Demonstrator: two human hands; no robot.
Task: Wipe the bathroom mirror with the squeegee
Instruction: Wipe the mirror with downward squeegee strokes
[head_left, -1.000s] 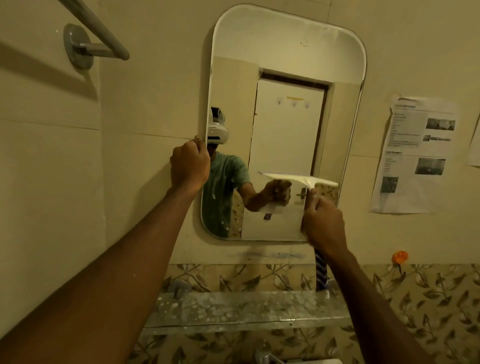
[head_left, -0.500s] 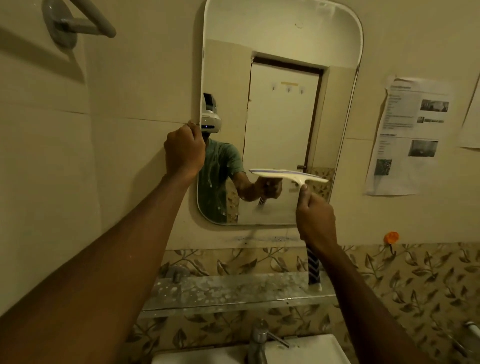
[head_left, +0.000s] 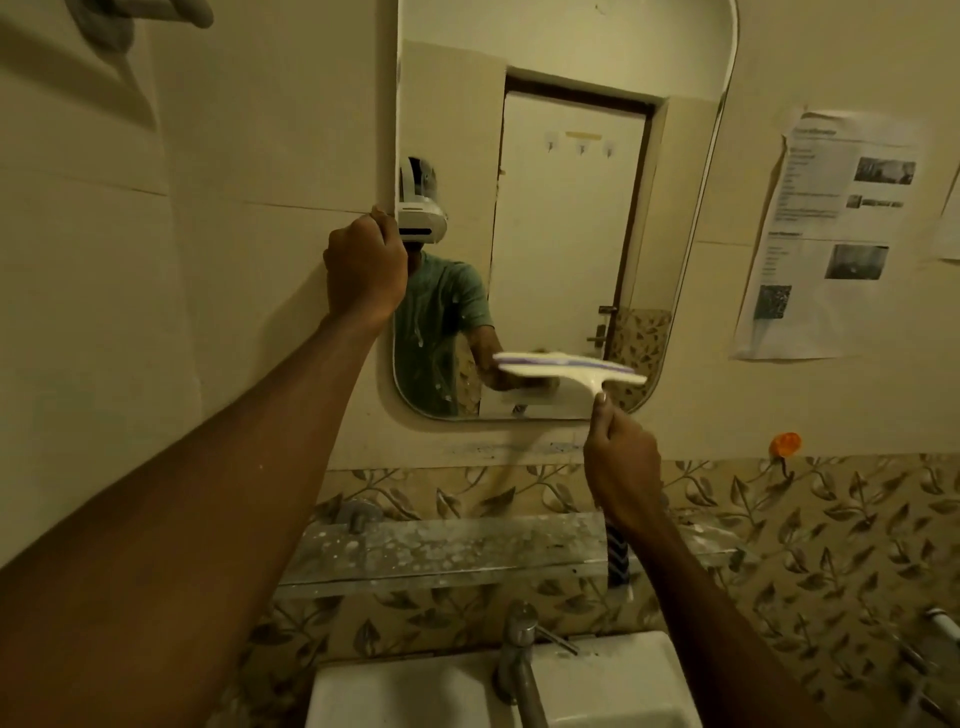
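A tall mirror (head_left: 571, 218) with rounded corners hangs on the cream wall. My left hand (head_left: 366, 267) grips its left edge at mid height. My right hand (head_left: 621, 467) holds the handle of a white squeegee (head_left: 569, 370). The squeegee's wide blade lies level against the lower right part of the glass, a little above the bottom edge. The dark striped end of the handle sticks out below my right wrist. The mirror reflects a person in a green shirt and a white door.
A spotted glass shelf (head_left: 441, 551) runs under the mirror. Below it are a white sink (head_left: 467, 691) and a metal tap (head_left: 519, 654). Printed sheets (head_left: 826, 239) hang on the right wall, with an orange hook (head_left: 785, 444) below. A towel bar bracket (head_left: 145, 15) is at top left.
The squeegee and my right hand have slid down the glass toward the mirror's bottom edge. My view has tilted down, so the sink and tap show. My left hand stays on the mirror's edge.
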